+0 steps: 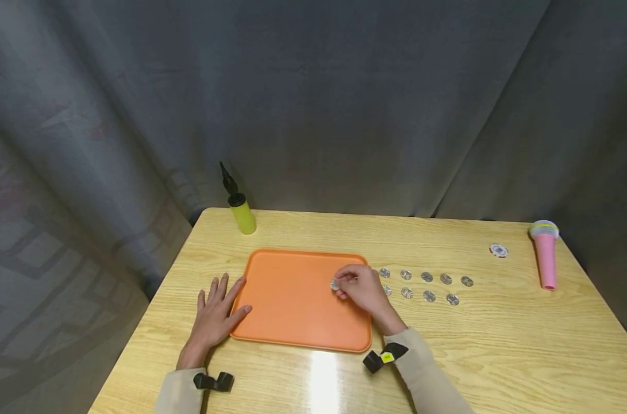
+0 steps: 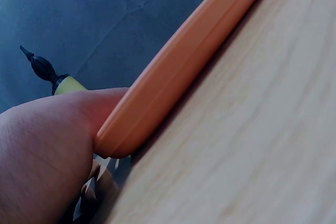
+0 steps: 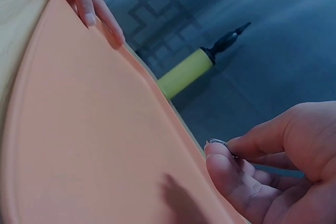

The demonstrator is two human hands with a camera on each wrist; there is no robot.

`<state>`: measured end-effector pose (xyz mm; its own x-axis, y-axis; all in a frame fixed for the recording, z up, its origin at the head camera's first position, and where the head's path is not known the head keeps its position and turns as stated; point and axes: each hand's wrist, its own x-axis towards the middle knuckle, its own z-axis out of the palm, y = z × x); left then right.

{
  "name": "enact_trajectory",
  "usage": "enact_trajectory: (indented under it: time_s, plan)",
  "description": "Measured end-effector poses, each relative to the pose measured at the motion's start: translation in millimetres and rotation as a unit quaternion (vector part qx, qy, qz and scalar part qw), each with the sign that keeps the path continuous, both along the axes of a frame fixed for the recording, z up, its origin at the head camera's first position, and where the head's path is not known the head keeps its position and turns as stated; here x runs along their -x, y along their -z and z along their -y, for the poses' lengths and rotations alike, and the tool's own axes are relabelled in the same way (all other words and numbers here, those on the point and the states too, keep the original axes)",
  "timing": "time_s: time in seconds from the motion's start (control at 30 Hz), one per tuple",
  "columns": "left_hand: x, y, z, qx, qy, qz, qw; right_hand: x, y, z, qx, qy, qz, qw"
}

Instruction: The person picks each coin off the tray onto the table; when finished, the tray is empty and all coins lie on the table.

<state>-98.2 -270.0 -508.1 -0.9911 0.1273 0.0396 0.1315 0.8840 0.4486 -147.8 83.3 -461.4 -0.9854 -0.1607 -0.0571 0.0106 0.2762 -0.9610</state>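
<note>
An orange tray lies on the wooden table. My right hand is over the tray's right part and pinches a silver coin between thumb and fingers. In the right wrist view that coin shows as a thin edge at the fingertips, above the tray's surface. With fingers spread and straight, my left hand rests at the tray's left rim, its thumb reaching over the edge. Just right of the tray, several silver coins lie flat in two rows; the right hand partly covers the nearest ones.
A yellow-green hand pump with a black nozzle stands at the table's back left. A white patterned poker chip lies at the back right, beside a pink toy microphone. Dark grey curtain hangs behind the table.
</note>
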Motion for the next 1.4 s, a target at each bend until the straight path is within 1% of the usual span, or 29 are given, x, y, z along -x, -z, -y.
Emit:
enact_trajectory:
  time_s: [0.2, 0.37, 0.57, 0.73, 0.83, 0.97, 1.1, 1.2, 1.3, 1.4]
  plan:
    - [-0.4, 0.2, -0.4, -0.002, 0.000, -0.003, 1.0000, -0.6, 0.3, -16, 0.007, 0.009, 0.010, 0.9999]
    - [-0.3, 1.0, -0.3, -0.002, 0.001, -0.003, 1.0000, -1.5, -2.0, -30, -0.003, 0.022, 0.015, 0.9996]
    - [1.0, 1.4, -0.4, 0.000, 0.000, -0.003, 1.0000, -1.1, -2.9, -48, 0.008, 0.014, 0.011, 0.9998]
    - [2.7, 0.1, -1.0, -0.001, 0.001, -0.003, 1.0000, -1.3, -5.1, -63, -0.013, 0.024, 0.003, 0.9996]
    - [3.0, -0.6, -1.3, -0.003, 0.003, -0.005, 1.0000, -2.3, -7.9, -71, -0.012, 0.034, 0.009, 0.9993]
    - [0.5, 0.1, -0.5, -0.002, 0.003, -0.009, 1.0000, -5.7, -9.2, -82, -0.007, 0.039, 0.014, 0.9991]
    - [-4.1, 1.1, 1.1, -0.002, -0.003, -0.007, 1.0000, -9.1, -7.4, -92, -0.023, 0.048, 0.008, 0.9986]
    - [-5.6, 0.4, 2.2, -0.004, -0.006, -0.010, 0.9999, -10.3, -6.1, -99, -0.027, 0.052, 0.003, 0.9983]
    - [-4.8, -0.1, 2.2, -0.006, -0.004, -0.013, 0.9999, -11.9, -5.1, -107, -0.018, 0.055, 0.005, 0.9983]
    - [-2.8, 0.3, 1.2, -0.005, 0.001, -0.013, 0.9999, -13.2, -4.0, -115, -0.020, 0.063, 0.010, 0.9978]
